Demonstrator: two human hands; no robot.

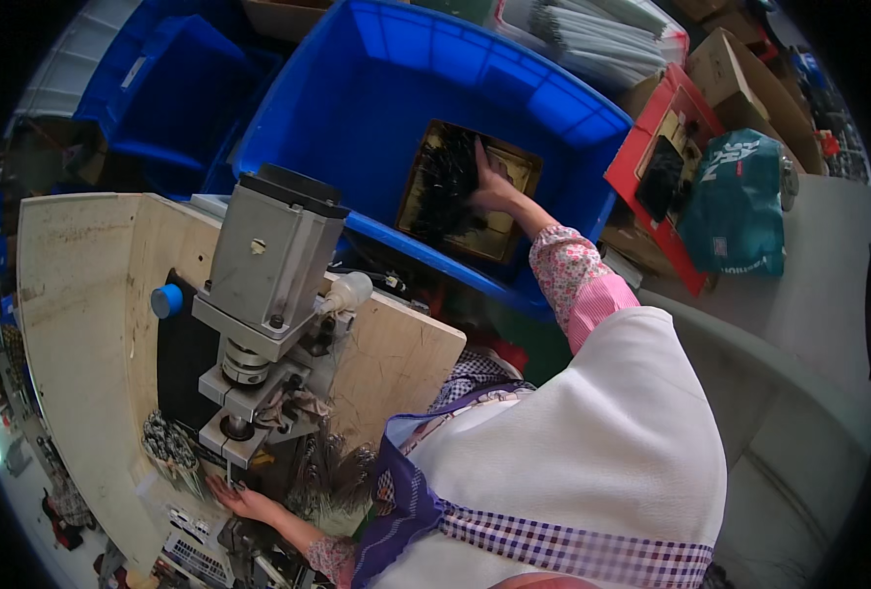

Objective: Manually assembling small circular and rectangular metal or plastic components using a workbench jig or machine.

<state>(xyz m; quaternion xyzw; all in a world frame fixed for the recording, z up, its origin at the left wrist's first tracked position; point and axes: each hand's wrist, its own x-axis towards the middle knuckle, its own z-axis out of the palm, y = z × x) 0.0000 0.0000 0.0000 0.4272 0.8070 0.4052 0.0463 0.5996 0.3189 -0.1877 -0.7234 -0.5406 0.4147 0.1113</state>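
My right hand [495,187] reaches into a large blue plastic bin [357,108], its fingers spread against a heap of thin dark pieces [445,182]. The heap lies in a shallow, open yellowish-brown box [521,177] inside the bin. Some fingertips are hidden among the pieces. Down at the lower left, my left hand [244,501] is at the tip of a grey metal bench press [268,255]. Its fingers are close together right by the thin vertical tool; whatever is between them is too small to make out. A bundle of thin metal pieces [168,442] lies just beside that hand.
More thin wire-like pieces [332,471] are heaped right of the press on the wooden bench [396,358]. A small translucent bottle [349,292] sits against the press. Beyond the bin are a red box lid [641,147], a phone [662,177], and a teal bag [735,206].
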